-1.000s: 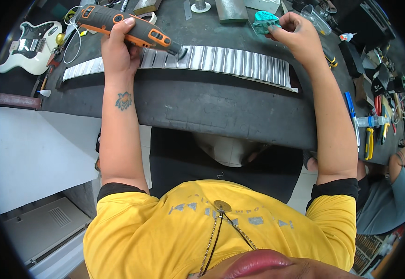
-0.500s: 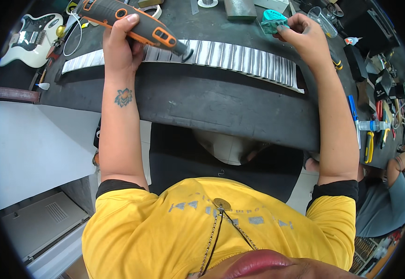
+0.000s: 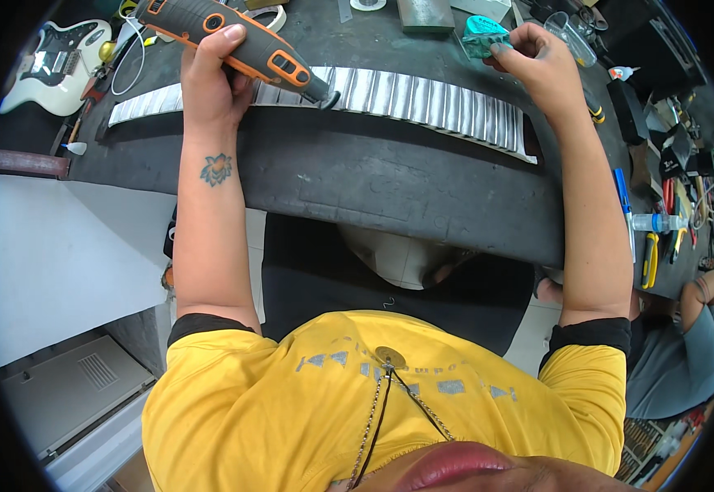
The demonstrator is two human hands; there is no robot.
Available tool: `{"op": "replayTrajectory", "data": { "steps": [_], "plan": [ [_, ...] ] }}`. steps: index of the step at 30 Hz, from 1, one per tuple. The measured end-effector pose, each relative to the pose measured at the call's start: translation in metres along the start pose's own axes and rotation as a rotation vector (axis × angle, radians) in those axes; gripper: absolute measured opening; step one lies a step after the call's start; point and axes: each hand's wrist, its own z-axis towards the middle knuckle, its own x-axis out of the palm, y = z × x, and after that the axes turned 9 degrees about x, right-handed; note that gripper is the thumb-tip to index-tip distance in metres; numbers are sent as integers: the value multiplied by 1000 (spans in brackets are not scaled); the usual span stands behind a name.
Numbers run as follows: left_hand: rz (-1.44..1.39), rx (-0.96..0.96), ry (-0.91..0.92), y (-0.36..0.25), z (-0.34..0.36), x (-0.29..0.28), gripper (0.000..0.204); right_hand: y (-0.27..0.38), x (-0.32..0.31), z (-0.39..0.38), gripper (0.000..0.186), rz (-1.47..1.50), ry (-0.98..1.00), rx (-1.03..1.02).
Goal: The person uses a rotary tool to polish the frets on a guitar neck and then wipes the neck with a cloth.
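two bare hands work above the dark counter, each with something in its grip. the left hand is wrapped around a grey and orange rotary tool, thumb laid along the upper side and the other fingers partly hidden beneath, which probably steadies the heavy body. the tool slants down to the right, so that its small dark disc points at the ribbed metal strip; whether disc and metal touch cannot be told.

that strip lies lengthwise on the counter, bowed in this view, its ribs facing up, seemingly placed near the front edge so both arms can reach it. the left hand and wrist cross over part of its left half.

the right hand is well apart from the tool, its thumb and fingers closed in a narrow pinch on a teal item with a clear part, held up off the counter, perhaps to show it without covering it.

a tape roll and a metal block sit behind the strip, while a blue marker and a yellow cutter lie at the right, likely kept handy.
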Motion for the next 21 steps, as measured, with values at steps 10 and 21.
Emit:
{"op": "replayTrajectory", "data": {
  "steps": [10,21],
  "plan": [
    [124,25,-244,3,8,13,19,1,2,-1,21,6,1,-18],
    [217,-55,-289,9,16,21,27,-2,-2,0,21,-21,0,-12]
  ]
}}
